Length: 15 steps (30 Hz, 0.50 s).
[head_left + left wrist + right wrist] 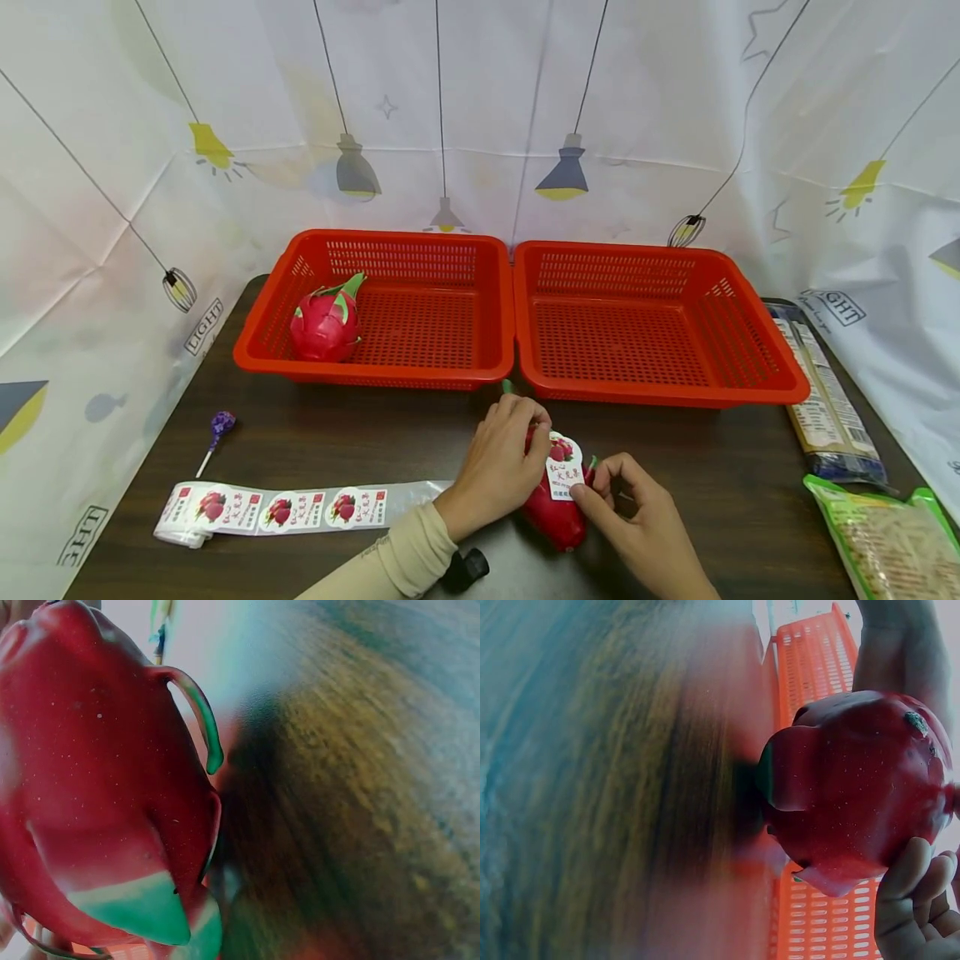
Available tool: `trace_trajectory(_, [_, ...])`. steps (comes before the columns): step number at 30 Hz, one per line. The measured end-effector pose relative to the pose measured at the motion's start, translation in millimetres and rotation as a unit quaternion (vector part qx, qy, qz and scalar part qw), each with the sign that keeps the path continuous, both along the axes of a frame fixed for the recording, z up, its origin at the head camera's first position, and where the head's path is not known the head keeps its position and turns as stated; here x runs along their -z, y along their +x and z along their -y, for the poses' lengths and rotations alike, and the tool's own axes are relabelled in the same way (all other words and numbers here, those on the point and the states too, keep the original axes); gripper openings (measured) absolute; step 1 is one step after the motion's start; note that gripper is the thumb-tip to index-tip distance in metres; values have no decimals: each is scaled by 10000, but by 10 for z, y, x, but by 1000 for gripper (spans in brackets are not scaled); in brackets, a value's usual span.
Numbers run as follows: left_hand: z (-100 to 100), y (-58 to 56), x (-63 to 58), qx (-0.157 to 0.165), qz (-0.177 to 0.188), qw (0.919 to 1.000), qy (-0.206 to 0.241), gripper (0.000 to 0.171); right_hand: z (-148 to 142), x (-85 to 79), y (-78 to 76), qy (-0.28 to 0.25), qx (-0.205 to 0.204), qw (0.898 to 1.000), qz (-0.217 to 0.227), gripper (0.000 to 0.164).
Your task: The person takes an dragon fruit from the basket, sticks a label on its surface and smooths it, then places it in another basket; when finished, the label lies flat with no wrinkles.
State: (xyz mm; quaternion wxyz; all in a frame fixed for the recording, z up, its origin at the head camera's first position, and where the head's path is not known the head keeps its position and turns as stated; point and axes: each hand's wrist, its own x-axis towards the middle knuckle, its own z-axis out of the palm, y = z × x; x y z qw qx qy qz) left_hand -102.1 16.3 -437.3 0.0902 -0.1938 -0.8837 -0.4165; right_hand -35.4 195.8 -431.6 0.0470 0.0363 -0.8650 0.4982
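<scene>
A red dragon fruit (553, 521) with green-tipped scales lies on the dark table in front of the baskets. On its upper face is a white label (564, 477) with a fruit picture and red writing. My left hand (504, 457) grips the fruit from the left and far side, fingers curled by the label's left edge; its fingertips are mostly hidden. At the label's lower right corner, my right hand (637, 518) pinches with thumb and bent index finger. In the right wrist view, curled fingers (906, 889) meet the fruit's side.
Two red baskets (375, 377) (660, 393) stand side by side behind; the left one holds another dragon fruit (327, 327). A label roll (180, 521) and a lollipop (221, 427) lie left. Packaged goods (832, 408) and a green-edged bag (892, 537) lie right. A black object (468, 568) sits near my left sleeve.
</scene>
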Motion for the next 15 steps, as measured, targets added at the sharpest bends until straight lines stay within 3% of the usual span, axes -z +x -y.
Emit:
trace_trajectory(4, [41, 34, 36, 48, 73, 9983, 577, 14, 4, 11, 7, -96, -98, 9999, 2, 25])
trace_trajectory(7, [111, 159, 36, 143, 479, 9943, 946, 31, 7, 30, 14, -128, -280, 9995, -110, 21])
trace_trajectory(12, [170, 454, -1, 391, 1873, 9781, 820, 98, 0, 33, 12, -127, -363, 9991, -162, 10])
trace_trajectory(15, [112, 537, 19, 409, 2311, 9703, 585, 128, -6, 27, 8, -123, -295, 9995, -58, 2])
